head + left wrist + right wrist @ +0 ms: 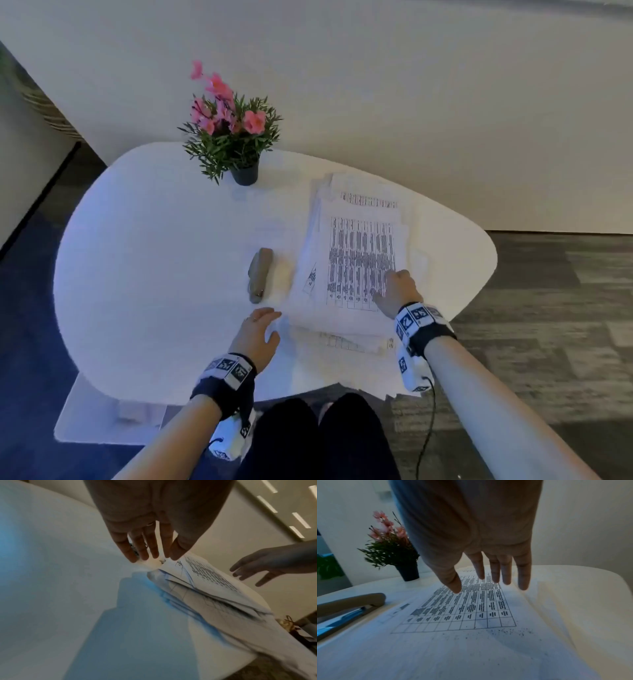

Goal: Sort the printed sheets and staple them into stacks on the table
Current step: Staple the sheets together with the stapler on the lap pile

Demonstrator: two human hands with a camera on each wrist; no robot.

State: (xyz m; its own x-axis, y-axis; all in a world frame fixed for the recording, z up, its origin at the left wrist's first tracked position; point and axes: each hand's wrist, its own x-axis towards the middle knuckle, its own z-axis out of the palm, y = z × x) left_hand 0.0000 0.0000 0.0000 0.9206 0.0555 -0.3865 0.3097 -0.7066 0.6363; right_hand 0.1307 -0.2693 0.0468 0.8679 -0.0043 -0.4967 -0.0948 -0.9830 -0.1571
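Neither grip holds anything. The right hand [399,291] hovers with fingers straight and spread over the near right part of the printed sheets [359,260], above the table of text. The left hand [257,337] is flat and relaxed, its fingertips [144,557] at the loose pile's near left corner. The sheets lie on the right half of the white tabletop [154,274], a stapler [259,274] just beside their left edge and a potted plant [233,137] farther back.
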